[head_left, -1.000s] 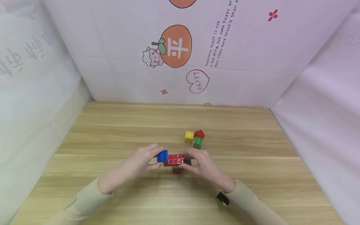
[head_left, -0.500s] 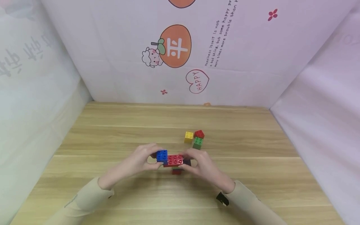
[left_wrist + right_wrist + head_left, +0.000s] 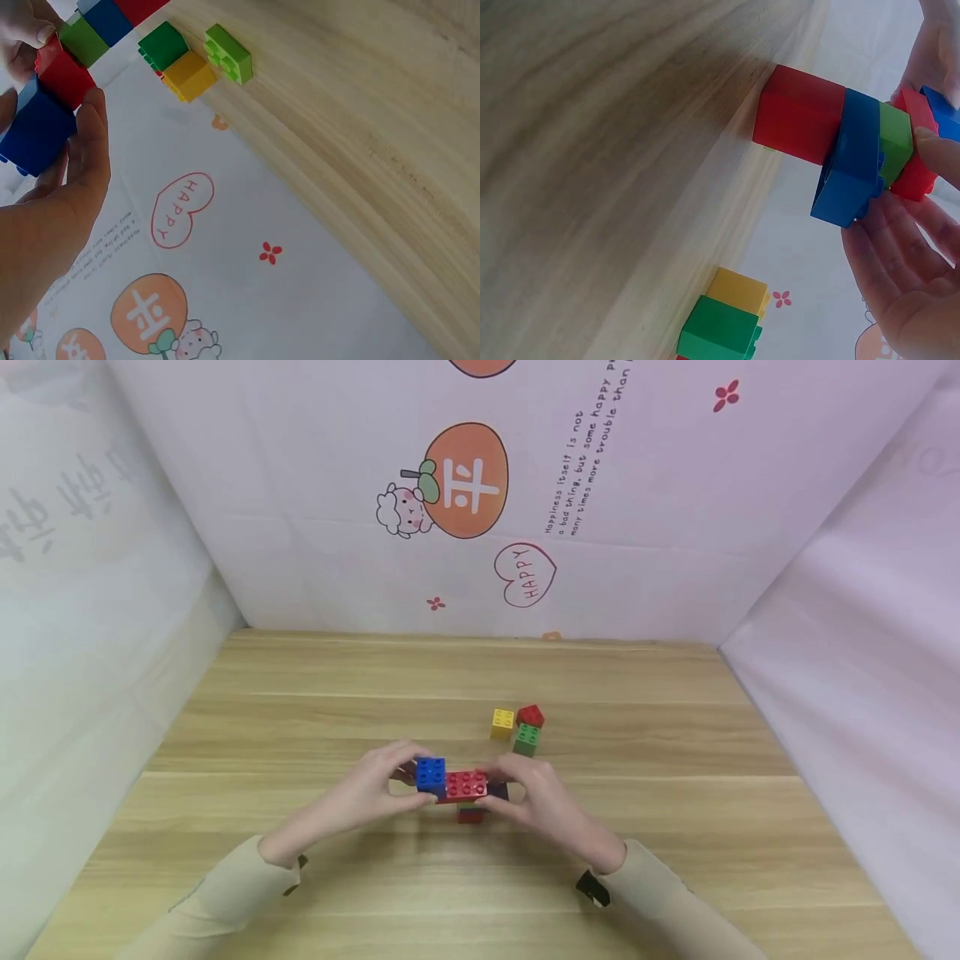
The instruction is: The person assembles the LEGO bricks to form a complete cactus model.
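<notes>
In the right wrist view a brick stack has a red block [image 3: 799,112] at its base, a blue brick [image 3: 851,161] and a light green brick [image 3: 895,142]. A long red brick [image 3: 467,784] lies across its top. A blue brick [image 3: 431,777] sits on the red brick's left end, higher than its studs. My left hand [image 3: 378,783] grips this upper blue brick between thumb and fingers, fingertips reaching the red brick. My right hand [image 3: 534,792] pinches the red brick's right end, its other fingers below by the lower blue brick.
Behind the stack on the wooden table [image 3: 337,685] stand a yellow brick [image 3: 502,723], a red angular block [image 3: 531,716] and a green brick [image 3: 527,739]. The left wrist view also shows a loose light green brick [image 3: 229,54]. White printed cloth [image 3: 337,568] walls the back and sides.
The left hand has shifted its grip on the upper blue brick slightly, and that brick has moved a little to the left. The right hand stays nearly where it was.
</notes>
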Available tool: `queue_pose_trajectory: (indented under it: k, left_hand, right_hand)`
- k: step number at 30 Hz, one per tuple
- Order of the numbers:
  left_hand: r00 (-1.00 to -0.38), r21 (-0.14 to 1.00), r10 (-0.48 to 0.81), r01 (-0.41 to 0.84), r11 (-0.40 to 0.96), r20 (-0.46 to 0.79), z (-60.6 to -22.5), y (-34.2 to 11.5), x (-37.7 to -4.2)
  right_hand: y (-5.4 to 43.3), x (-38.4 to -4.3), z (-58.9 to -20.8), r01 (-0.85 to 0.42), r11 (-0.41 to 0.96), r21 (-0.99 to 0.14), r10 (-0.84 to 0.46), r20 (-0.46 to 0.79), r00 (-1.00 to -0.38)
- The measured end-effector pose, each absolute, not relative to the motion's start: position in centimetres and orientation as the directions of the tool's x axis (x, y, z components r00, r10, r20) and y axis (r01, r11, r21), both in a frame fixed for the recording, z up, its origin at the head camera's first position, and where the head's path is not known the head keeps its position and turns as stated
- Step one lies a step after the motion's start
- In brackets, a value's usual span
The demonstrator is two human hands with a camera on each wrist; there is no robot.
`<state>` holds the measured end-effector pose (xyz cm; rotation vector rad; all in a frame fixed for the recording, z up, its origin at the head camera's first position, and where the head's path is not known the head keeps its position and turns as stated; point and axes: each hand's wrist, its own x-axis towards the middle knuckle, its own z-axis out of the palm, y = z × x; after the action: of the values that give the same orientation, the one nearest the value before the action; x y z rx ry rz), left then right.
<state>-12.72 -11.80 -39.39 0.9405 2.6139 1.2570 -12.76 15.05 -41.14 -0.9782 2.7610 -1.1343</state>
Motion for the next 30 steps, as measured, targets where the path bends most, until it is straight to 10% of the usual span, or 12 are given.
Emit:
queue_pose_trajectory:
  k: [30]
  left_hand:
    - [-0.900,0.942,0.410,-0.001,0.336,-0.147,-44.1,-8.8,-12.6]
  right_hand:
    - [15.3,-12.8,-41.4,-0.544,0.561,-0.624,-0.560,0.197,-0.804]
